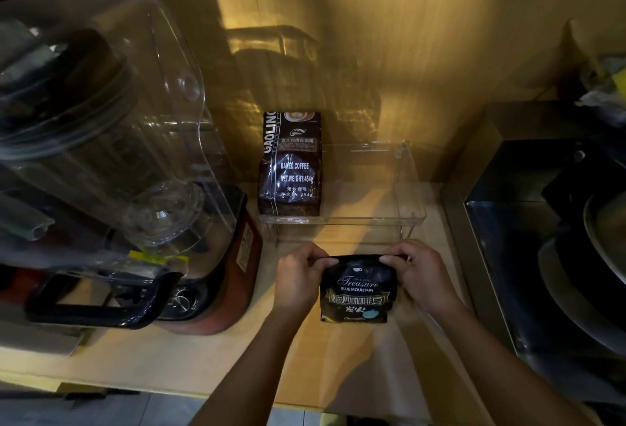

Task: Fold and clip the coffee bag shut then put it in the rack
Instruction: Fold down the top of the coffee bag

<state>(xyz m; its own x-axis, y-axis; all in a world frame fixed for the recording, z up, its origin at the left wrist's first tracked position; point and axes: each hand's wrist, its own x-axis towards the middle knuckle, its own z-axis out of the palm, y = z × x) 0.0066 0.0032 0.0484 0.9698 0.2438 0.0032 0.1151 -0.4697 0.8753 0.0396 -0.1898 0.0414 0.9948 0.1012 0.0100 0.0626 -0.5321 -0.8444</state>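
While dimly lit, both hands' fingers (316,261) pinching coffee bag (359,290) top, fold indistinct.

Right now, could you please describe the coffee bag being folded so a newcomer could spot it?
Start at the clear rack against the wall. Just before it, the left hand and right hand pinch the top of a small black bag. Unlike the taller Gaoling bag in the rack, it reads "Treasure Blue Mountain".

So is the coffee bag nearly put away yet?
Not yet. The top of the black coffee bag looks rolled down, with the left hand and right hand pinching its two ends. No clip shows on it. It still has to go in the clear rack, beside the brown bag.
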